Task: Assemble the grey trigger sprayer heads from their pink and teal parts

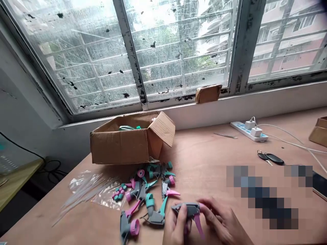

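A grey spray nozzle head (192, 210) with a pink trigger is held over the table near the bottom centre. My left hand (176, 224) is closed round its body, thumb on the near side. The fingers of my right hand (221, 217) pinch its right end, where a little pink shows. Left of my hands lie several spray heads, among them a grey one with a teal collar (155, 215) and one with a pink collar (125, 226). Small pink and teal caps (119, 192) sit on a clear plastic bag beside thin translucent tubes (84, 194).
Behind the spray heads stands an open cardboard box (119, 147). A white power strip (249, 131) with cables, keys (270, 158), a thin metal tool (225, 135) and a phone (320, 183) lie on the right. A blurred patch covers part of the table at right.
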`<state>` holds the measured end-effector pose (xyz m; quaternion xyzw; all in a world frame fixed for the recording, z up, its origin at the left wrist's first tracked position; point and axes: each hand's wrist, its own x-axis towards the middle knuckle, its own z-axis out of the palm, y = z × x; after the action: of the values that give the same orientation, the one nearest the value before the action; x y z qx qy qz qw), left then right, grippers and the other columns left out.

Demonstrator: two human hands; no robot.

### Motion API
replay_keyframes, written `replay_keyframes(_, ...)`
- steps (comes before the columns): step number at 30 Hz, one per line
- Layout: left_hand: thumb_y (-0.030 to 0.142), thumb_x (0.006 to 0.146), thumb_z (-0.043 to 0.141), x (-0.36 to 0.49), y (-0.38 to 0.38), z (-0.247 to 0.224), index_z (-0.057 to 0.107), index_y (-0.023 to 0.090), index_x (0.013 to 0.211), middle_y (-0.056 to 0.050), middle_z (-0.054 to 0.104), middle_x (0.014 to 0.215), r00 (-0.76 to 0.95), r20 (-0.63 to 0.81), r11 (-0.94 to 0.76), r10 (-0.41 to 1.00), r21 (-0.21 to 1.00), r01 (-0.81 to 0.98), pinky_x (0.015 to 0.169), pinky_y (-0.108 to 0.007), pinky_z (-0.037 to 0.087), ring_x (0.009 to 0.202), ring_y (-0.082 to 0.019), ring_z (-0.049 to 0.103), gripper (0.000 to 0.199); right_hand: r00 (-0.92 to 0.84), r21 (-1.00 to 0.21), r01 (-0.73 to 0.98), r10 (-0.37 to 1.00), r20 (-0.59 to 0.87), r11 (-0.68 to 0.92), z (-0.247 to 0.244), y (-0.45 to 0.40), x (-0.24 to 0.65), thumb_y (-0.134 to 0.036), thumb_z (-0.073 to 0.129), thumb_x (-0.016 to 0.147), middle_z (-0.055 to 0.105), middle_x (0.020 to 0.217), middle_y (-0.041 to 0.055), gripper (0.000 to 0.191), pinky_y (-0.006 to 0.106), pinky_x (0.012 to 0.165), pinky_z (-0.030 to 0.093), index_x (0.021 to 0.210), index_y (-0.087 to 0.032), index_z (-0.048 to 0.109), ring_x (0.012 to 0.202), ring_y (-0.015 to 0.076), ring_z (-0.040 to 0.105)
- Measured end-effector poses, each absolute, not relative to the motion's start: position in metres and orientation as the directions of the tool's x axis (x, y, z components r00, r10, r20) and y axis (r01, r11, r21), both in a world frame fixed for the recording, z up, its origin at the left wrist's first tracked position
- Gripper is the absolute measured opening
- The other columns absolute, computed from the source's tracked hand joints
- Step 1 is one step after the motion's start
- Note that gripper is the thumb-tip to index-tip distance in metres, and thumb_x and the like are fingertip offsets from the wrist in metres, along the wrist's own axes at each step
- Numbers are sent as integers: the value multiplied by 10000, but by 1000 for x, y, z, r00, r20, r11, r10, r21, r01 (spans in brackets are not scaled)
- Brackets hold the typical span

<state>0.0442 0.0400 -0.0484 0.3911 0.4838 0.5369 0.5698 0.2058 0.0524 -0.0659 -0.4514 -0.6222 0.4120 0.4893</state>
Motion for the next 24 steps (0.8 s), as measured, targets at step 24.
replay_keyframes(24,681,801,702,41,39,-39,578,188,939,51,444,658,35,-152,156,988,959,-235,536,-222,236,576,-107,351,527,-258,-970,68,944,207,232,-62,52,218,-544,560,1001,699,903,40,373,293,661,559,1174,-218,612,730,185,681)
